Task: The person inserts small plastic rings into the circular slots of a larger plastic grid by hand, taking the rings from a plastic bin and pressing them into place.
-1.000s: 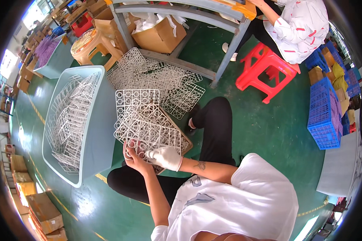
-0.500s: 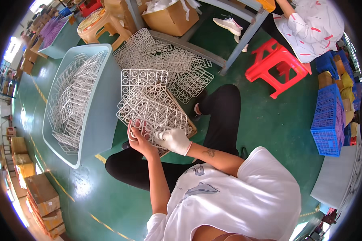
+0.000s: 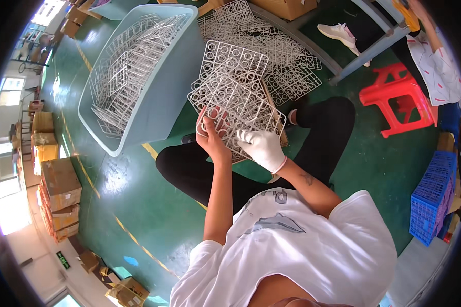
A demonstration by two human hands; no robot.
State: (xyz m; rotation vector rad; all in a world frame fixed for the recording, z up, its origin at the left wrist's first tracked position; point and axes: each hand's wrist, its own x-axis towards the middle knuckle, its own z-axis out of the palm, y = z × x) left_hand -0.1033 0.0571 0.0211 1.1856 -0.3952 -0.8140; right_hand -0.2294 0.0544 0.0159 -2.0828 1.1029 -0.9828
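Note:
A white plastic grid frame with rows of rings (image 3: 241,105) lies tilted across my lap, on top of a pile of similar frames. My bare left hand (image 3: 212,137) grips its near left corner, thumb on top and fingers underneath, seen through the openings. In a white glove, my right hand (image 3: 262,148) is closed on the near edge, a little to the right, fingertips curled over the grid. Under the pile, the edge of a brown box (image 3: 274,102) shows on the right side.
A large pale blue tub (image 3: 161,110) full of white frames stands at left. More frames (image 3: 292,61) lie on the green floor beyond, beside a grey metal table leg (image 3: 369,53). A red stool (image 3: 397,97) and another person's sleeve (image 3: 435,77) are at right, above a blue crate (image 3: 433,197).
The whole view has swung, so the tub, frames and stool appear farther right and higher. Both my hands stay on the same frame, with little change in their hold.

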